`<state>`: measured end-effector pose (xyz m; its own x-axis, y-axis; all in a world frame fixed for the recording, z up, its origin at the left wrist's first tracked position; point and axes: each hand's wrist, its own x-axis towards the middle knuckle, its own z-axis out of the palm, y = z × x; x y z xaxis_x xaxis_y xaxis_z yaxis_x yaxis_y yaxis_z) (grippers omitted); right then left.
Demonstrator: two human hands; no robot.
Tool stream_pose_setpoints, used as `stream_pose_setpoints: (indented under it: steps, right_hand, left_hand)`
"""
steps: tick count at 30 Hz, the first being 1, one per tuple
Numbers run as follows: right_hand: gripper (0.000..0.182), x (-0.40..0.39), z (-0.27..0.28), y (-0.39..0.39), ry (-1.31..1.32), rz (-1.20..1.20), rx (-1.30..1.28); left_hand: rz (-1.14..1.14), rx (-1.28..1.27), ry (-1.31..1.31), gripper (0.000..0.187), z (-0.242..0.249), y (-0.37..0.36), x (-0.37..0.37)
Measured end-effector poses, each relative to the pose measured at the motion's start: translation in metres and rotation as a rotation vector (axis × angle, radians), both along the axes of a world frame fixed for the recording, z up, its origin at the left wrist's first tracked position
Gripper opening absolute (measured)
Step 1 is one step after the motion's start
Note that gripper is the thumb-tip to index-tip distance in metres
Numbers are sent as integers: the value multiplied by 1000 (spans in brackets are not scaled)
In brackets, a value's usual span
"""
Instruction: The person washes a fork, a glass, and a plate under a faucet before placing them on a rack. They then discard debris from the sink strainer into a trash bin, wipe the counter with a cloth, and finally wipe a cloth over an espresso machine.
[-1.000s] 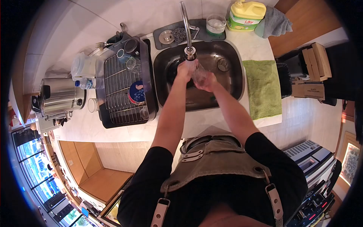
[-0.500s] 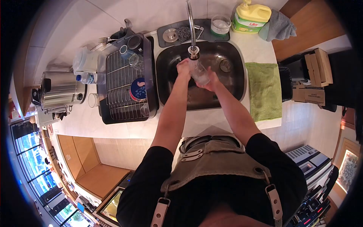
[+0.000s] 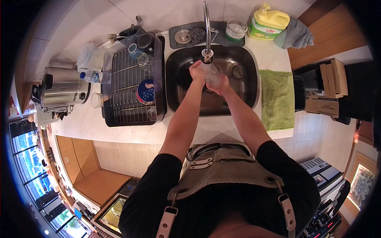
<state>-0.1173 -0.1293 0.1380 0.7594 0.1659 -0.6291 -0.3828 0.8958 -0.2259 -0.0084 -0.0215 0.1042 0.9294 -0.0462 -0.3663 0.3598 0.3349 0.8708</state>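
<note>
Under the tap [image 3: 207,56] I hold a clear drinking glass [image 3: 213,77] over the dark sink [image 3: 190,104]. Water seems to run from the tap head onto it. My left hand [image 3: 196,72] is closed at the glass's upper left side. My right hand [image 3: 221,85] wraps round its lower right end. The glass is tilted, and its outline is partly lost behind the fingers and the water. Near the back right of the sink lies a round drain strainer [image 3: 237,71].
Left of the sink stands a dish rack [image 3: 131,95] with cups and a blue patterned dish [image 3: 146,92]. A green towel [image 3: 276,99] lies to the right. Behind are a scrubber [image 3: 197,35], a glass of suds [image 3: 235,30] and a yellow soap bottle [image 3: 270,23].
The view has shifted slightly, so the tap and sink sit a little further right and lower. Both hands still hold the glass under the tap.
</note>
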Motion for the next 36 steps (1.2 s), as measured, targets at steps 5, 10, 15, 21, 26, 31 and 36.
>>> stream_pose_setpoints:
  steps: [5,10,15,21,26,31,36]
  right_hand:
    - [53,-2,15,-1,-18,-48,9]
    - [58,-1,0,-18,-78,327,-196]
    - [57,15,44,10,-263,229,-1065]
    - [86,30,31,29,-590,274,-1468]
    - [88,30,51,21,-269,300,-1297]
    - [83,17,55,0,-678,374,-1430]
    - [83,20,33,26,-368,241,-997]
  left_hand:
    - [-166,1,100,28,-5,8,19]
    - [-412,-72,249,39,23,28,16]
    - [238,-622,669,46,10,39,-26]
    - [-17,-698,479,77,3,27,-33]
    - [-132,-764,542,71,22,18,-37]
    - [-232,-488,681,63,39,24,-32]
    - [-155,-414,507,75,-4,22,-33]
